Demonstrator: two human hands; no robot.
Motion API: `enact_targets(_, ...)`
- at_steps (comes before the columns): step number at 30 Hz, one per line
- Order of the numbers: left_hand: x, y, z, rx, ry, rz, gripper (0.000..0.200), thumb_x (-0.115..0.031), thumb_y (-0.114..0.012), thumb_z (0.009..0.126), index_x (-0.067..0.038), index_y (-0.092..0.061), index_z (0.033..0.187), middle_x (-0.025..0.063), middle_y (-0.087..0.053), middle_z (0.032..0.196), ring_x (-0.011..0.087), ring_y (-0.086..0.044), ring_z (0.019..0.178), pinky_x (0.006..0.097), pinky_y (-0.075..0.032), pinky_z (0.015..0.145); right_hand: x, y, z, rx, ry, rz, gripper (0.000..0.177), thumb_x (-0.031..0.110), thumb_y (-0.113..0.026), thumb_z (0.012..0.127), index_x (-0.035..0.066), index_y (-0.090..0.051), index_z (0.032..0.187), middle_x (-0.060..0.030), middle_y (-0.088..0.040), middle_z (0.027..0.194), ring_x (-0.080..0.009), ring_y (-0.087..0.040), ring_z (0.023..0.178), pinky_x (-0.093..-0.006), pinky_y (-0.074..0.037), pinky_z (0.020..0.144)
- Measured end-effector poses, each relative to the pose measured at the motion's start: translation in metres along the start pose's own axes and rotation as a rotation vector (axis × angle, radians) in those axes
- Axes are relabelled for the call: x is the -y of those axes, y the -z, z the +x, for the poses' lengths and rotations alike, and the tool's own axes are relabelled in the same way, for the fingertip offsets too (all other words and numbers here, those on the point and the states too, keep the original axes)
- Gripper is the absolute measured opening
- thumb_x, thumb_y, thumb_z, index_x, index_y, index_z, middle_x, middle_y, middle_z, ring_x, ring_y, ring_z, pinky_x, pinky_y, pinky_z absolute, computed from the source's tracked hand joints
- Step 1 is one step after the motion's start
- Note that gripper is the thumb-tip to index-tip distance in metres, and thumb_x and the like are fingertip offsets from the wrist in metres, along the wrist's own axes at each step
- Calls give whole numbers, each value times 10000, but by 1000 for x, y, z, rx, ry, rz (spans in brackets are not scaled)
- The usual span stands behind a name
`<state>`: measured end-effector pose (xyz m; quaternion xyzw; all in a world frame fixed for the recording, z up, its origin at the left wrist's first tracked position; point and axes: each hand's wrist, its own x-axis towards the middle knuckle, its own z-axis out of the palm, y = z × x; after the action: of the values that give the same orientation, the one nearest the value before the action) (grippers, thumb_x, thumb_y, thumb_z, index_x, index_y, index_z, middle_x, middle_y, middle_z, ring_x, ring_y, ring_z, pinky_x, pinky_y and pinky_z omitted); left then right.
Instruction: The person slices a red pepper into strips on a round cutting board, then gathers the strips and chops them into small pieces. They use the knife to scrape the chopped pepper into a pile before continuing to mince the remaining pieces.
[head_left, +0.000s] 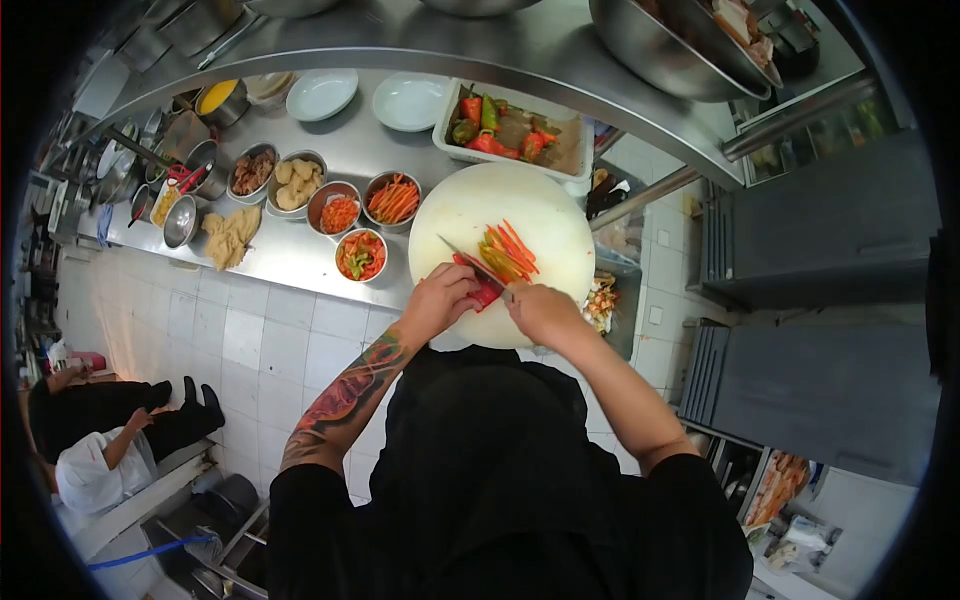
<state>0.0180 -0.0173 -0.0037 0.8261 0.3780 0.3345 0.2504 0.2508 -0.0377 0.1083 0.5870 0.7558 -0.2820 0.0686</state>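
A round white cutting board (450,205) lies in front of me at the counter's edge. On its near part my left hand (445,298) holds down a piece of red pepper (487,292), fingers curled over it. My right hand (545,314) is wrapped round the handle of a kitchen knife (470,258), whose blade points up and left across the board, against the red pepper. Just beyond the blade lie cut pepper strips (508,250), red, orange and yellowish green. My right fingers hide most of the knife's handle.
Left of the board stand bowls of carrot strips (393,200), diced red vegetable (340,212) and mixed peppers (360,255). A tub of whole peppers (510,130) sits behind. A metal shelf (400,62) runs overhead. Another person (105,440) sits at lower left.
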Motion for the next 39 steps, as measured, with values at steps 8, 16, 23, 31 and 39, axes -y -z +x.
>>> enact_targets(8,-1,-2,0,-27,-8,13,241,-160,-880,817,-82,-788,1026,37,-711,1175,274,-682,1121,404,-586,924,-2,-5,10,6,-18,8,263,272,-606,1060,25,-646,1142,-235,-763,953,-444,-753,930,-565,-578,852)
enact_targets(16,3,-7,-6,-26,-16,21,252,-158,-889,809,-70,-783,1021,54,-727,1148,289,-695,1090,407,-592,919,11,16,-35,3,-18,-45,258,254,-612,1063,3,-632,1116,-244,-764,922,-446,-756,921,-572,-572,842)
enact_targets(23,5,-11,-9,-86,-67,42,206,-157,-883,813,-87,-770,971,33,-717,1115,259,-691,1048,389,-600,853,13,5,-3,4,-5,-6,286,253,-582,1071,-26,-646,1083,-264,-765,938,-450,-760,938,-573,-574,850)
enact_targets(31,-1,-14,-9,-101,-24,48,174,-123,-872,819,-92,-781,965,42,-740,1086,267,-715,1022,396,-610,860,14,-3,-2,-20,-34,-21,307,258,-560,1066,-31,-664,1073,-256,-767,919,-447,-763,920,-552,-585,843)
enact_targets(39,-4,-16,-13,-133,-15,24,141,-106,-861,835,-75,-779,946,46,-736,1052,273,-716,995,400,-607,836,21,-1,-9,36,-49,-6,331,273,-575,1067,-45,-652,1120,-270,-765,955,-451,-759,952,-562,-579,860)
